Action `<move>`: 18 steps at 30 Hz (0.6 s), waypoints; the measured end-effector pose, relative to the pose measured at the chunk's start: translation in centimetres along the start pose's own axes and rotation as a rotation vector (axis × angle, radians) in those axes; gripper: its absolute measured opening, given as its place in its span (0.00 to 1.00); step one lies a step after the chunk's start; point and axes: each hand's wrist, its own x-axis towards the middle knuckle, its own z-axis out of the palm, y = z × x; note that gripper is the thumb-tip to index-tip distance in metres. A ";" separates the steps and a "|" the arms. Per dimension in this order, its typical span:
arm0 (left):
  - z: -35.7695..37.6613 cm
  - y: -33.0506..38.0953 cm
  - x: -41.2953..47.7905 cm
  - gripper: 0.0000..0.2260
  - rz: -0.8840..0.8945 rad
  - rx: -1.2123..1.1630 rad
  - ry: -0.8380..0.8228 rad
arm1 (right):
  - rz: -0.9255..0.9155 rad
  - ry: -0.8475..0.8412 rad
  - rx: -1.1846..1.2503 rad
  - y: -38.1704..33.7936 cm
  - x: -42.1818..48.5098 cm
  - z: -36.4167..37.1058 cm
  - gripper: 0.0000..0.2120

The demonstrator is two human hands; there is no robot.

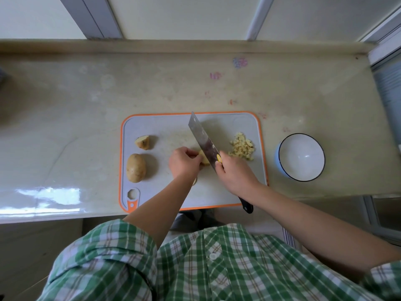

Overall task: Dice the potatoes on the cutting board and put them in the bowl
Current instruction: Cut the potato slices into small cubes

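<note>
A grey cutting board (pixel 165 127) with an orange rim lies on the counter. My left hand (pixel 184 162) holds a potato piece (pixel 204 158) down with curled fingers. My right hand (pixel 235 173) grips the handle of a cleaver (pixel 202 137), whose blade rests against the right side of that piece. A whole potato (pixel 136 168) and a cut half (pixel 143 142) lie at the board's left. A pile of diced potato (pixel 242 148) sits at the board's right. The white bowl (pixel 301 157) with a dark rim stands empty to the right of the board.
The pale counter (pixel 86 105) runs wide to the left and behind the board, with a raised back ledge (pixel 195 45). Its front edge lies just below the board. A wall and window frame (pixel 388 83) close off the right end.
</note>
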 end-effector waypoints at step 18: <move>-0.1 0.2 0.1 0.11 -0.045 -0.041 -0.011 | 0.009 0.021 -0.039 -0.2 0.0 2.8 0.06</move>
